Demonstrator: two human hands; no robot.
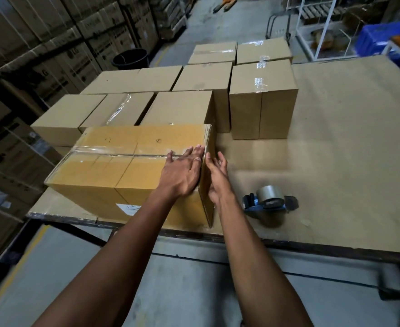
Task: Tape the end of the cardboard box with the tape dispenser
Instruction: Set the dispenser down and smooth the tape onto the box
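A long yellow-brown cardboard box (114, 161) lies near the table's front edge, with clear tape along its top seam and around its right edge. My left hand (182, 171) rests flat on the box top at the right end, fingers spread over the tape. My right hand (217, 178) is open against the box's right end face, palm toward the cardboard. The blue tape dispenser (268, 200) with a roll of tape lies on the table to the right of the box, a short way from my right hand. Neither hand holds it.
Several sealed cardboard boxes (184, 107) stand in rows behind the box, one taller (262, 107) at the right. The table (347, 149) has a brown board top. A black bin (130, 58), stacked cartons at left, and a white rack (321, 27) stand beyond.
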